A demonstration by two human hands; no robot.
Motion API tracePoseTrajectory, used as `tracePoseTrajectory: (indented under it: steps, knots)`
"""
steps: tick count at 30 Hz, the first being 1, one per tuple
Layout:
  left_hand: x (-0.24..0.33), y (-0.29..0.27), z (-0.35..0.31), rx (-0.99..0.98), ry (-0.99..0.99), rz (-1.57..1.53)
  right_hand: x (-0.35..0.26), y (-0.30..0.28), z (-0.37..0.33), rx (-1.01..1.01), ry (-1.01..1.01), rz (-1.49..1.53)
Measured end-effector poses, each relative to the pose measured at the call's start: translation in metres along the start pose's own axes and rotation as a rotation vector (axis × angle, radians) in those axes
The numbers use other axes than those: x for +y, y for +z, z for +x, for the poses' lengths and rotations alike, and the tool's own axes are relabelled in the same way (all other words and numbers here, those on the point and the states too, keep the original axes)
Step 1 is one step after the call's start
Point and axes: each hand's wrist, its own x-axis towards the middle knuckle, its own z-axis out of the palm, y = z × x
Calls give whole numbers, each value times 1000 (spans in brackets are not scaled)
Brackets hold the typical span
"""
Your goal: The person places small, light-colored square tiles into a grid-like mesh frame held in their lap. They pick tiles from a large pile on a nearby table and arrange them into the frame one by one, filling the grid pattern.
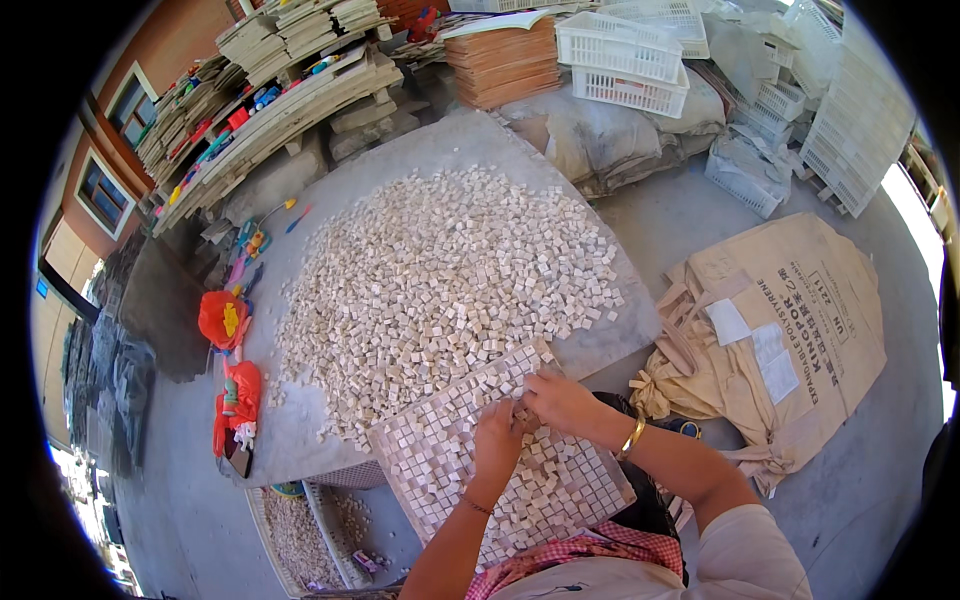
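A gridded board (pixel 408 447) rests tilted across my lap, its cells partly filled with small pale stone cubes. Loose cubes (pixel 535 508) lie jumbled over its lower middle. My left hand (pixel 496 445) is over the board's middle, fingertips pinched together and pointing away from me. Close beside it on the right, my right hand (pixel 562 402) bends its fingers down to the board near the upper right edge, also closed. What the fingertips hold is too small to make out. Beyond the board, a large heap of the same cubes (pixel 450 260) covers a grey tabletop (pixel 420 145).
Red plastic bags and toys (pixel 225 320) line the table's left edge. Below it stands a bin of cubes (pixel 295 530). A tan woven sack (pixel 800 310) lies on the floor at right. White crates (pixel 625 65) and stacked boards (pixel 500 65) stand at the back.
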Motion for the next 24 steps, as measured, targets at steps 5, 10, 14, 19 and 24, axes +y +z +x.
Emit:
tracePoseTrajectory:
  steps: [5,10,14,19,24]
  knots:
    - [-6,1,-3,54,85,62,17,-3,12,-112,-115,26]
    - [0,-27,-9,18,-27,40,14,-19,18,-162,239,397]
    - [0,-32,-12,-49,-42,-2,30,-24,3,170,172,394]
    - [-4,-19,-15,-39,-56,-12,39,-29,-25,166,282,449]
    - [-4,-14,-18,43,37,44,18,-12,-25,25,314,326]
